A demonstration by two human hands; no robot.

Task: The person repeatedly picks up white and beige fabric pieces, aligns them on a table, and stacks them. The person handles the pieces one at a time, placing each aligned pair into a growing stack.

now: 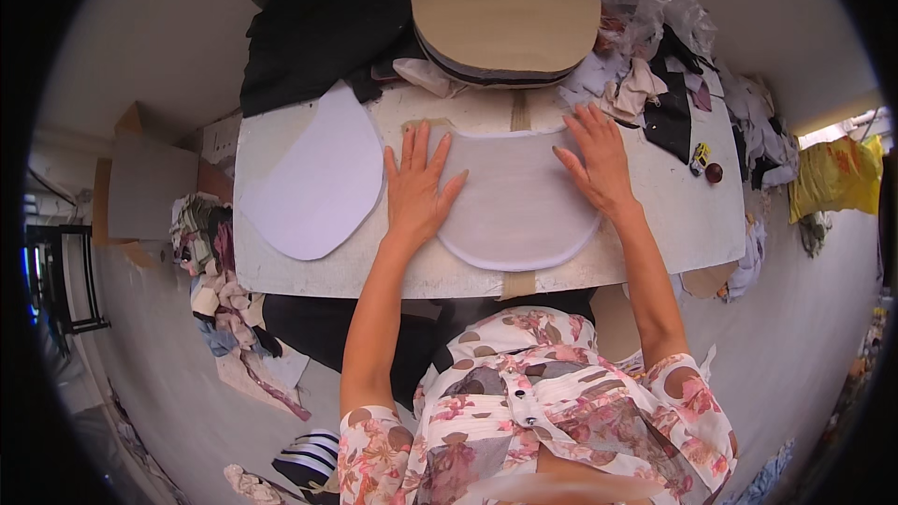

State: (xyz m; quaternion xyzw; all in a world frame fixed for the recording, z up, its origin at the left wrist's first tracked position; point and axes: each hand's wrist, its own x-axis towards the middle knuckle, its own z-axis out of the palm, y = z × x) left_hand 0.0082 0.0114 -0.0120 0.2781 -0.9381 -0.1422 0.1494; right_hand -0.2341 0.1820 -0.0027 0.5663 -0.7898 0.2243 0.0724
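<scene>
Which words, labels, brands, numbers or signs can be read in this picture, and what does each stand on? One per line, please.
None can be read clearly.
Yellow bag, far right: reddish marks, too blurred to read.
Small yellow-and-dark object on the table: any marking too small to read.
Grey panel with white rim, between left hand and right hand: no lettering visible.
White panel: no lettering visible.

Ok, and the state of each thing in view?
White-rimmed gray panel: lying flat
Left hand: open, fingers spread, at its left edge
Right hand: open, fingers spread, at its right edge
White piece: lying flat
Tan panel: stacked on darker layers
Clear plastic: crumpled
</scene>
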